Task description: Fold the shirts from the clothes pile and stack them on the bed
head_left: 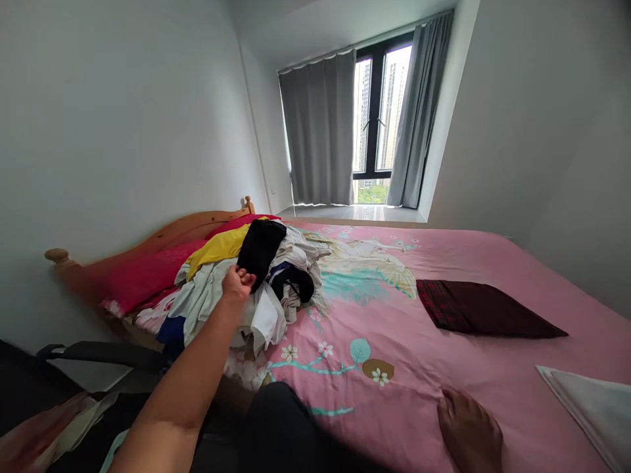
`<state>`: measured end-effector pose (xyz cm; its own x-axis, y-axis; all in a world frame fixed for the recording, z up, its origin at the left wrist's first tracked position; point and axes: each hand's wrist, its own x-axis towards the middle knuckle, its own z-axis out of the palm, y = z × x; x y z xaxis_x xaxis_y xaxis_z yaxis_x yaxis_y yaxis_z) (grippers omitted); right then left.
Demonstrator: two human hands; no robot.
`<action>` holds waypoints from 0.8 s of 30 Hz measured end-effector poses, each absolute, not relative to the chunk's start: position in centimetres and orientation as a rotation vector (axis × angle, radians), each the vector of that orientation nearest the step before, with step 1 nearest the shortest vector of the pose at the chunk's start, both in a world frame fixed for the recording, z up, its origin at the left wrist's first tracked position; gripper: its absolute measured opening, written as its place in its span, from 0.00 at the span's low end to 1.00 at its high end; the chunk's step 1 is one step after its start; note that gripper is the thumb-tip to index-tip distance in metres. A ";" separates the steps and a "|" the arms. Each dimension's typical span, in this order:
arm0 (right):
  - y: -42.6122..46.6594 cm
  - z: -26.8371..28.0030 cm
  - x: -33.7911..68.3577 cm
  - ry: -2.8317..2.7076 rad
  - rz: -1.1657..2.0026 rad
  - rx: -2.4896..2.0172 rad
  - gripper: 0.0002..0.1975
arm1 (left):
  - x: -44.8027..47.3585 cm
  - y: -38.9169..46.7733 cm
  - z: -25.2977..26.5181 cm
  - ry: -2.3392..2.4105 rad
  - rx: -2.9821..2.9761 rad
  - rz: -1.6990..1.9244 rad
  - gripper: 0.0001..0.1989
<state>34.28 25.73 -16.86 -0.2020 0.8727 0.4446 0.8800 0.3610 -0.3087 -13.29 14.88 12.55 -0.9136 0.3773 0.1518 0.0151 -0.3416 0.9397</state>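
One wide pink bed [394, 427] carries a heap of clothes [210, 299]; a hard tug could drag neighbouring pieces loose, since they overlap the black garment [262, 246]. That garment lies atop the heap, stretching beyond my left hand [239, 282], whose fingers pinch its near edge. My right hand [469, 430] rests palm-down, loosely spread, on the bed.

Pale walls [123, 112], grey curtains [320, 131], daylit window [375, 118], wooden headboard [172, 231]
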 end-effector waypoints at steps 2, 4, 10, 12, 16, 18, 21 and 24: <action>25.6 -16.8 34.4 -2.067 -0.019 -1.549 0.20 | -9.8 14.5 9.7 1.661 0.551 2.138 0.19; 25.5 -16.8 34.7 -2.062 -0.011 -1.565 0.20 | -5.5 13.9 6.7 1.678 0.737 1.780 0.17; 25.5 -17.0 35.8 -2.099 0.007 -1.458 0.21 | -2.1 11.4 4.0 2.084 1.134 1.598 0.13; 25.6 -17.1 35.9 -2.082 0.019 -1.452 0.21 | -4.9 11.0 5.0 2.403 1.169 1.566 0.14; 25.9 -17.6 35.6 -2.026 0.039 -1.474 0.21 | -10.5 11.0 6.4 2.740 0.884 1.533 0.18; 26.0 -17.9 35.5 -2.017 0.034 -1.462 0.21 | -12.0 11.5 6.6 2.831 0.764 1.478 0.20; 26.2 -18.1 35.4 -2.003 0.023 -1.457 0.20 | -12.8 12.6 7.0 2.865 0.727 1.434 0.12; 26.3 -18.3 35.4 -1.982 0.035 -1.470 0.20 | -11.5 14.2 8.3 2.811 0.884 1.476 0.10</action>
